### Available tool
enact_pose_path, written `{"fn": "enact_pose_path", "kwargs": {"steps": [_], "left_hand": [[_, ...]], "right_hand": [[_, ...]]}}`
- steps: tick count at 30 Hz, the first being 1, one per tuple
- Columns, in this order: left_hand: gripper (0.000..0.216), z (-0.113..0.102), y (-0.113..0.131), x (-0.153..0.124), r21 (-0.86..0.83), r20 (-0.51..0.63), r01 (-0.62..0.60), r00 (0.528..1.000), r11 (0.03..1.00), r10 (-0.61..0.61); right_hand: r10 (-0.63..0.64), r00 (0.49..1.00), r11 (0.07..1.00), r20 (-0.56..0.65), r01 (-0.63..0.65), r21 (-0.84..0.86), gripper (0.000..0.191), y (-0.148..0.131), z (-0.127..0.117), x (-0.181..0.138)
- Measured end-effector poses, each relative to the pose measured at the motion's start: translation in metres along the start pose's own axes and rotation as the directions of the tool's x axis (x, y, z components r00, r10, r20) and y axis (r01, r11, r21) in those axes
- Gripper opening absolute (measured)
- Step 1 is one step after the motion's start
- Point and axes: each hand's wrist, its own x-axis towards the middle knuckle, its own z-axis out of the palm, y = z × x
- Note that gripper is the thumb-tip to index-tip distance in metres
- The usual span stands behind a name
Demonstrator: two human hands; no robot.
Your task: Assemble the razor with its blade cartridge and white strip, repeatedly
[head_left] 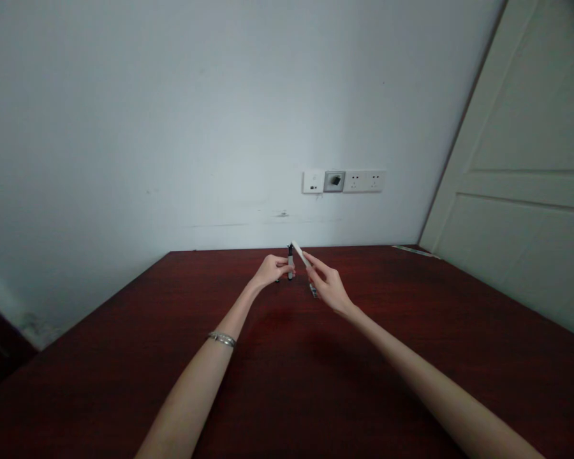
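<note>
toward the far side of the tabletop (268, 382), near the wall (172, 159), we have two slim pieces in hand, and we judge the work to be partway along: both are taken up, their upper ends are brought together, and neither is set down. the grey stick (290, 264) stands about upright, with a black top; whether its foot rests on the wood we cannot tell. the white stick (299, 252) is plain and narrow, tilted up to the left, its tip touching or just beside that black top. the grip of our left hand (269, 270) is closed around the grey one, fingers pinching from the left; our right hand (332, 290) grasps the white one by its lower end. just below it lies a small patterned item (313, 291), partly hidden.
</note>
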Motion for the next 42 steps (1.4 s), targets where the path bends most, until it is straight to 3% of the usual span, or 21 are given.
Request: {"fn": "enact_pose_path", "kwargs": {"steps": [5, 8, 13, 19, 32, 42], "left_hand": [[0.033, -0.003, 0.001, 0.0, -0.087, -0.048, 0.032, 0.998, 0.996, -0.036], [0.033, -0.005, 0.001, 0.001, -0.104, -0.033, 0.045, 0.998, 0.994, -0.049], [0.034, -0.002, 0.0, 0.002, -0.133, 0.01, 0.086, 0.996, 0.987, -0.085], [0.034, 0.0, 0.001, 0.001, -0.141, 0.057, 0.092, 0.995, 0.986, -0.085], [0.035, 0.0, 0.002, 0.0, -0.113, 0.06, 0.071, 0.996, 0.991, -0.064], [0.023, -0.002, 0.005, 0.0, -0.038, -0.024, 0.058, 0.998, 0.998, -0.059]], "right_hand": [[0.023, 1.0, 0.999, 0.019, -0.023, 0.034, 0.046, 0.003, 0.0, -0.006], [0.108, 0.994, 0.982, -0.007, -0.106, 0.156, 0.048, 0.0, 0.0, -0.004], [0.24, 0.97, 0.877, 0.043, -0.235, 0.42, 0.053, -0.005, 0.004, 0.006], [0.274, 0.958, 0.789, 0.083, -0.273, 0.55, 0.054, -0.004, 0.014, 0.004], [0.302, 0.952, 0.768, 0.06, -0.28, 0.576, 0.056, -0.006, 0.019, 0.004], [0.179, 0.982, 0.92, -0.057, -0.147, 0.362, 0.05, -0.008, 0.012, -0.002]]}}
